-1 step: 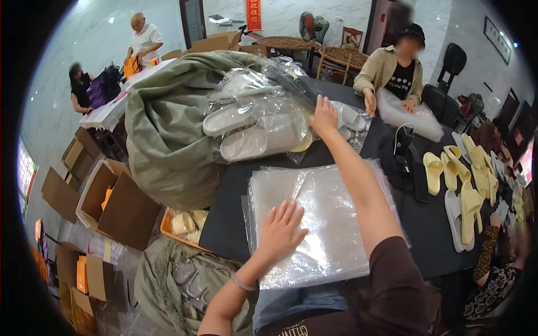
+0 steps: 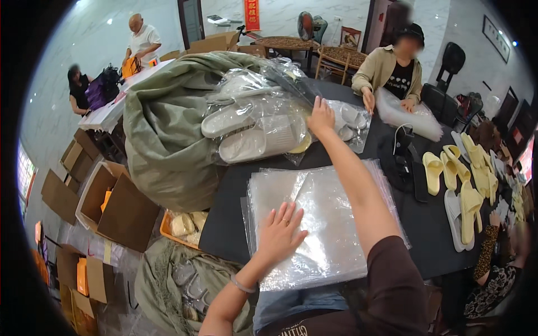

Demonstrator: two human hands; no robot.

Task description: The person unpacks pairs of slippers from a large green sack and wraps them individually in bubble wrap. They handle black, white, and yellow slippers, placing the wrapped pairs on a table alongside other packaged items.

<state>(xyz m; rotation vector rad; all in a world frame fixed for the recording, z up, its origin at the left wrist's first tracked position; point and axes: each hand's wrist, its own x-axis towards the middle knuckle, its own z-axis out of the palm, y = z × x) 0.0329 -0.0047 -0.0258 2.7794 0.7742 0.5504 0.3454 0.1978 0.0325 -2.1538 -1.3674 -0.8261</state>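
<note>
"What's happening at the black desk [image 2: 428, 235]?"

"The left hand [image 2: 282, 231] is pressing flat, fingers wide apart, on a stack of clear plastic bags [image 2: 336, 224] that's lying near the desk's front edge."

"And the right hand [image 2: 323, 116]?"

"It's reaching beyond the stack, just beside some bagged light-grey slippers [image 2: 246, 143]. I can't tell whether it's gripping anything."

"Where are those slippers lying?"

"They're resting at the mouth of the big green sack [image 2: 159, 134]. Loose yellow slippers [image 2: 432, 173] are lying farther right."
</note>
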